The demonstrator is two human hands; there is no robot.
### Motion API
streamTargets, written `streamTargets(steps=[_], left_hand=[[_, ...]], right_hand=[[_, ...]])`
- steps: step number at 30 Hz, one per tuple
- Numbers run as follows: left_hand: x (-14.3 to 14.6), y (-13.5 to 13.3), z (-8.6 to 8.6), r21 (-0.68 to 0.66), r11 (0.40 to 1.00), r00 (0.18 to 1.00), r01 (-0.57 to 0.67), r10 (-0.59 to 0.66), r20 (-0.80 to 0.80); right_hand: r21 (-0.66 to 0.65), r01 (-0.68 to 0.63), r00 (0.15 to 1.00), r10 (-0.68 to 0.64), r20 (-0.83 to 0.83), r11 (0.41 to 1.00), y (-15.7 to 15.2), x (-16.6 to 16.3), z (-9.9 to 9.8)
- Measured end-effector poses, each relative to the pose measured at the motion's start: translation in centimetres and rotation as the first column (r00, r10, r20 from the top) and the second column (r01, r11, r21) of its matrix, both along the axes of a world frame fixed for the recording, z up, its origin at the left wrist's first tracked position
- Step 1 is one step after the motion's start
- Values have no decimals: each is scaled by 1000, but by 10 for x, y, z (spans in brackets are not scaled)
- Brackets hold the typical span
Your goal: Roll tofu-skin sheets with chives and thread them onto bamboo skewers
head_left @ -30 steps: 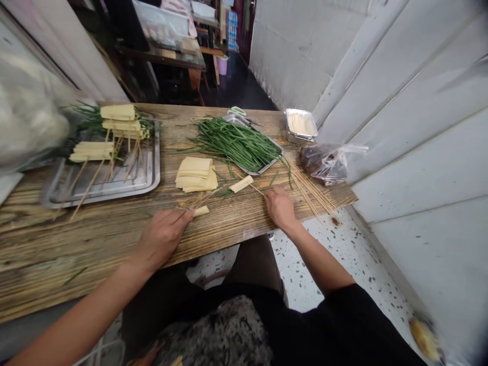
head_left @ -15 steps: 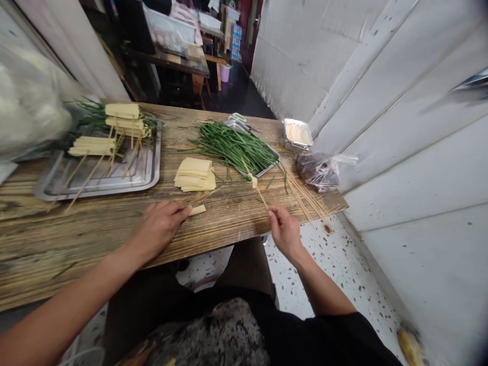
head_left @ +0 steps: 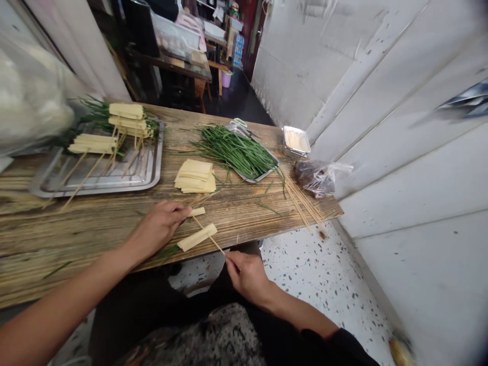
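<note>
My right hand (head_left: 247,272), at the table's front edge, pinches the lower end of a thin wooden skewer (head_left: 220,246). A pale yellow tofu-sheet roll (head_left: 197,238) with green chives poking from its left end is threaded on that skewer. The skewer's tip reaches a second tofu-sheet roll (head_left: 197,211), which the fingers of my left hand (head_left: 163,223) hold down on the table. Most of this second roll is hidden under the hand. Just beyond lies a stack of flat tofu sheets (head_left: 194,175).
Chives (head_left: 240,151) heap over a small metal tray at the back. At left, a larger metal tray (head_left: 152,175) carries finished skewered rolls (head_left: 127,111). Loose skewers (head_left: 303,201), a plastic bag (head_left: 318,178) and a foil box (head_left: 296,141) are at right. A wall (head_left: 400,168) stands close by.
My right hand has come left and toward me with the skewer. Its roll, end-on before, now lies crosswise near my left hand, which has stayed on the second roll.
</note>
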State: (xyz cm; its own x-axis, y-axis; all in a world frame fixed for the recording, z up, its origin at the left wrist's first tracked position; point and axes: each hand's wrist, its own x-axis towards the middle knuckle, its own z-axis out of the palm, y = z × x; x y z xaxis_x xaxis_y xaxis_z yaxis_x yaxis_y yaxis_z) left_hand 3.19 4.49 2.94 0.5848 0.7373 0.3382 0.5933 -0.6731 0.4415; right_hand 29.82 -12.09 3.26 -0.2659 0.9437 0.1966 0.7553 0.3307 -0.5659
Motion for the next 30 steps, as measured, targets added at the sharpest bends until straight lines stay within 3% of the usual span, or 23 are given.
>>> streamTargets(steps=[30], left_hand=[[5,-4,1,15,999,999,-29,29,15]], right_hand=[[-16,2,1000,-2,-1,1000,-7,-3,11]])
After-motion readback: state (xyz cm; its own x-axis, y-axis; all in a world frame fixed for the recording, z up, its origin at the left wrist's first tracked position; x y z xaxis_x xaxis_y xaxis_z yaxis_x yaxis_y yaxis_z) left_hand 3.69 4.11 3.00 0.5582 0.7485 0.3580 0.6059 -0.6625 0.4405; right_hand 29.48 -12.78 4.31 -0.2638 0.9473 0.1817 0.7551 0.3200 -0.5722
